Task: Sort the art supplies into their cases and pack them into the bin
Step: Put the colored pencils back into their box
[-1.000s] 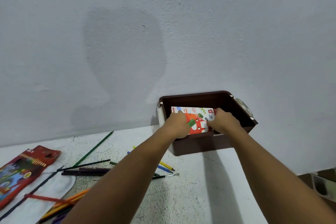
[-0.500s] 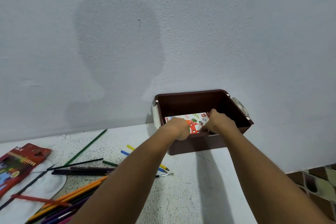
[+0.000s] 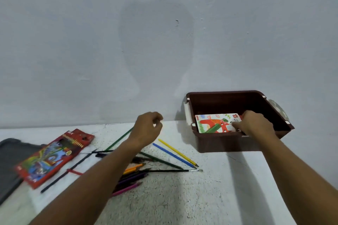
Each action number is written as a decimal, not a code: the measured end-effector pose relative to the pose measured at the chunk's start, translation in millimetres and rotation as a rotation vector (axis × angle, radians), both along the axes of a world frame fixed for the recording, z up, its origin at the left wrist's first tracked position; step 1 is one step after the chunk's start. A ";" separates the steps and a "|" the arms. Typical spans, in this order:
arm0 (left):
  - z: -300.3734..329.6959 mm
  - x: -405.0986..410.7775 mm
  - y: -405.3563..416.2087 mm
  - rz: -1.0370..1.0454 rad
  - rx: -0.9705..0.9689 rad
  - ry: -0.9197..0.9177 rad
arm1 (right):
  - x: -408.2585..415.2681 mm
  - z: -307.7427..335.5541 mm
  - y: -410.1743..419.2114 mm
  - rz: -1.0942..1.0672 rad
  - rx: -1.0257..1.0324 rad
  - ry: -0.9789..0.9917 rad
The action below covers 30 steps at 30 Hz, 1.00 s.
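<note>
So far one case is packed: a white box with an orange cartoon print (image 3: 216, 123) lies flat on the floor of the brown bin (image 3: 228, 144), which stands on the counter (image 3: 182, 197) at about 2 o'clock from the loose pencils, close against the wall. The right hand (image 3: 256, 123) is inside the bin at the box's right end, fingers curled onto its edge, apparently pinching it. The left hand (image 3: 148, 129) is outside the bin, in the air above the counter, fingers loosely curled with nothing in them.

By the look of it, most of the job is left. A scatter of coloured pencils (image 3: 133, 177) lies unsorted at the counter's middle, with a yellow pencil (image 3: 177, 152) and a blue pencil (image 3: 172, 155) at its 2 o'clock side and a thin paintbrush (image 3: 173, 171) at 3 o'clock. The red pencil case (image 3: 53, 157) sits at 9 o'clock, out of the bin, its flap open; how many pencils it holds I cannot tell. A grey pouch (image 3: 9, 160) lies beyond it at the far left
</note>
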<state>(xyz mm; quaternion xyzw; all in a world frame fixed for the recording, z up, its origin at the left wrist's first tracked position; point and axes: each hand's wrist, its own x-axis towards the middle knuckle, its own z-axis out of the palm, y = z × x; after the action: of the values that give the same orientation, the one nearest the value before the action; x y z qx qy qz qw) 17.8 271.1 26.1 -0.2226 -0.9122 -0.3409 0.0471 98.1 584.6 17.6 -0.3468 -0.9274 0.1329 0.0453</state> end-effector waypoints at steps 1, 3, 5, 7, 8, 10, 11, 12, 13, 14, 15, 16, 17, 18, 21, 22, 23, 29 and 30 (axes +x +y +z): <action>-6.3 -5.6 -20.2 0.048 -0.067 -0.027 | 4.6 1.6 -0.3 -0.006 0.030 0.046; -14.7 -13.7 -70.4 0.171 -0.191 -0.058 | 4.4 4.3 -16.7 0.042 0.080 0.174; -21.9 -17.9 -112.2 0.261 -0.304 -0.083 | 1.8 6.4 -40.1 0.152 0.068 0.302; -30.2 -20.6 -152.6 0.338 -0.432 -0.114 | -6.5 1.2 -69.5 0.312 0.055 0.373; -37.3 -23.9 -169.2 0.370 -0.494 -0.134 | -10.6 -2.9 -82.7 0.382 0.066 0.393; -49.4 -24.0 -200.0 0.449 -0.576 -0.197 | -17.1 -10.6 -110.5 0.490 0.131 0.431; -53.2 -22.5 -210.9 0.485 -0.582 -0.231 | -17.5 -12.5 -122.3 0.524 0.190 0.480; -55.6 -18.8 -222.2 0.515 -0.588 -0.253 | -18.6 -15.8 -133.1 0.555 0.274 0.553; -53.5 -12.5 -228.1 0.533 -0.601 -0.259 | -17.7 -18.1 -141.6 0.580 0.365 0.624; -56.1 -11.5 -236.8 0.547 -0.605 -0.259 | -16.9 -21.0 -148.8 0.612 0.430 0.674; -58.2 -10.2 -244.8 0.558 -0.613 -0.248 | -16.5 -25.3 -157.0 0.660 0.461 0.700; -61.4 -11.2 -252.8 0.570 -0.606 -0.254 | -16.8 -29.7 -163.0 0.712 0.465 0.705; -65.4 -11.2 -260.1 0.582 -0.601 -0.271 | -17.5 -35.6 -170.7 0.763 0.457 0.690; -69.1 -11.8 -265.7 0.599 -0.598 -0.296 | -18.2 -41.6 -176.1 0.803 0.449 0.667; -79.3 -13.3 -274.5 0.618 -0.593 -0.377 | -18.1 -61.6 -191.2 0.882 0.416 0.567; -81.0 -13.3 -275.0 0.621 -0.586 -0.388 | -17.6 -67.6 -195.0 0.892 0.399 0.540; -81.5 -13.7 -275.1 0.623 -0.578 -0.396 | -16.7 -72.4 -198.2 0.896 0.377 0.511; -84.2 -32.9 -276.8 0.570 -0.604 -0.414 | -10.5 -89.9 -212.1 0.908 0.304 0.350; -84.1 -36.0 -275.1 0.559 -0.614 -0.401 | -9.1 -89.9 -214.1 0.899 0.290 0.327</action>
<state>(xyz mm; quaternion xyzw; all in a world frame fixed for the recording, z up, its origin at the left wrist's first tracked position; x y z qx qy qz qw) -18.2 -4.0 -58.0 0.0988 -0.9870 -0.0656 -0.1085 89.0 370.4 -72.3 0.1226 -0.9748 0.0616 0.1758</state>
